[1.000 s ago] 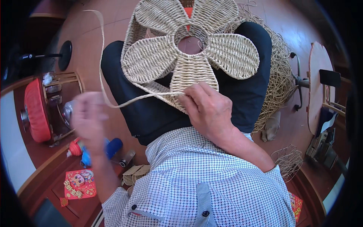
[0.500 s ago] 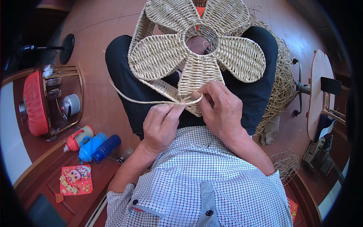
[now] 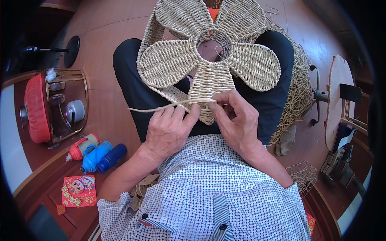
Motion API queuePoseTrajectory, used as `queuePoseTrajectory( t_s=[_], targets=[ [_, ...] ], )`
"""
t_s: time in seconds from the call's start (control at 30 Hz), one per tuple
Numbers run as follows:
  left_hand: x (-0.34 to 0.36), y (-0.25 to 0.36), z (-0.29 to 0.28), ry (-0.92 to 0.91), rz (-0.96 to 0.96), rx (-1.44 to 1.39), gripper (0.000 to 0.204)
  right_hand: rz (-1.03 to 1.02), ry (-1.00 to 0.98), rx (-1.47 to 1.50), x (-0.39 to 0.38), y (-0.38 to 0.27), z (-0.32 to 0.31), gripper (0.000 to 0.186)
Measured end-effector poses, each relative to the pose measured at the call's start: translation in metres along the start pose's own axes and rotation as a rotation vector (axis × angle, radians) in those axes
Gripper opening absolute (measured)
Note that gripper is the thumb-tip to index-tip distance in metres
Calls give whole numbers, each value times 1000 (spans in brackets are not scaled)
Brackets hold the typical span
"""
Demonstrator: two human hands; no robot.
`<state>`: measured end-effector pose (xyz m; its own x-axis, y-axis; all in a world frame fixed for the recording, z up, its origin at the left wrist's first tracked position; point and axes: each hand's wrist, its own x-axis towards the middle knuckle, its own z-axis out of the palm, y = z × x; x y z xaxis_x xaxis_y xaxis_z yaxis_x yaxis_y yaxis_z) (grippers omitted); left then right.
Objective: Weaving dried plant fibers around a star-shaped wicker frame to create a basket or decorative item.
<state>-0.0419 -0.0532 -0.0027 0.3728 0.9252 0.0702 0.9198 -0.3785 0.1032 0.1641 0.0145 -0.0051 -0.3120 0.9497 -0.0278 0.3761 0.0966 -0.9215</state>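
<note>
A flower-shaped piece woven from pale straw cord [image 3: 211, 78], with rounded petals around a round central hole, lies over my lap. At its lowest petal my left hand [image 3: 171, 126] is closed, its thumb pressed on the weave and its fingertips hidden behind it. My right hand [image 3: 237, 116] pinches a loose straw cord [image 3: 155, 109] at the petal's right side. This cord runs across the petal and over my left fingers, its free end pointing left. A woven side band [image 3: 171, 93] shows behind the flower.
A big heap of loose straw cord [image 3: 299, 92] lies on the floor to the right, beside a round wooden board [image 3: 335, 100] and a grey cloth [image 3: 286, 140]. At left are a rack with a red cover [image 3: 37, 108] and several bottles, including a dark blue one [image 3: 112, 158].
The loop of cord at my right fingertips has been drawn down flat across the petal. My left hand has shifted from pinching the cord to pressing on the petal; the free end hangs shorter.
</note>
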Motion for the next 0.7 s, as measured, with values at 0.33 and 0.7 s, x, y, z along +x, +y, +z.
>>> queuePoseTrajectory(
  t_s=[0.33, 0.7],
  targets=[
    [7, -4, -18, 127, -720, -954, 49, -143, -54, -179, -3, 6, 7, 12],
    [25, -14, -27, -114, -922, -1387, 63, -111, -88, -235, -2, 5, 7, 11]
  ],
)
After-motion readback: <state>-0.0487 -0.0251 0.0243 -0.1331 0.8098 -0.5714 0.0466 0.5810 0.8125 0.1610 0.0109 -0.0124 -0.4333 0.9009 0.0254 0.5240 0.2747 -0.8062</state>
